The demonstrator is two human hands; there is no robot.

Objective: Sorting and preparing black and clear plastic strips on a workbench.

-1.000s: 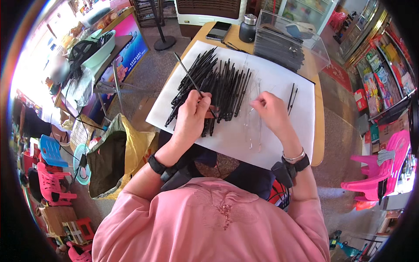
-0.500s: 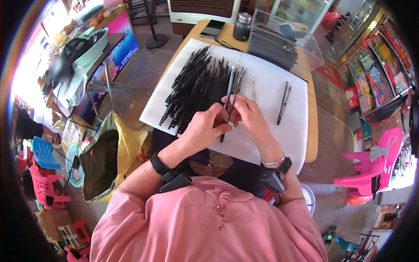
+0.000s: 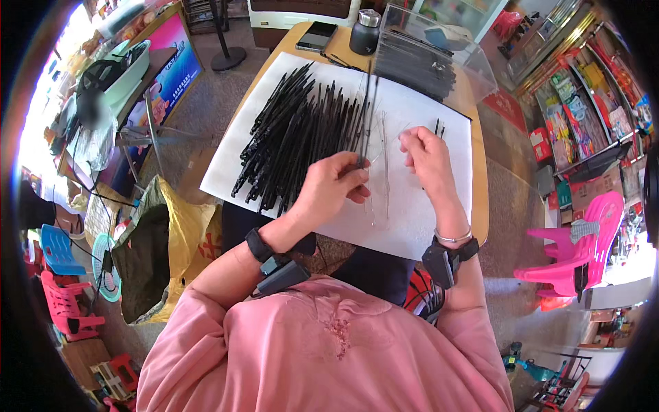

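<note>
My left hand (image 3: 336, 180) is closed around slim black rods (image 3: 368, 113) that point up and away over a white sheet (image 3: 429, 226). Just to its left lies a large pile of similar black rods (image 3: 295, 134). My right hand (image 3: 429, 154) is apart from the left, with thumb and fingertips pinched together; whatever sits in the pinch is too small to make out. Thin, clear wire-like strands (image 3: 385, 165) lie on the sheet between my hands. Behind the right hand, separate black rods (image 3: 439, 127) are partly hidden.
A clear plastic box (image 3: 419, 65) of black rods stands at the table's far right, beside a black flask (image 3: 365, 33) and a phone (image 3: 316, 36). A yellow sack (image 3: 182, 240) gapes at left. A pink chair (image 3: 583, 240) stands at right.
My right hand has left the rods and moved right, over the separate rods. The left hand keeps its hold. The whole view has shifted slightly.
</note>
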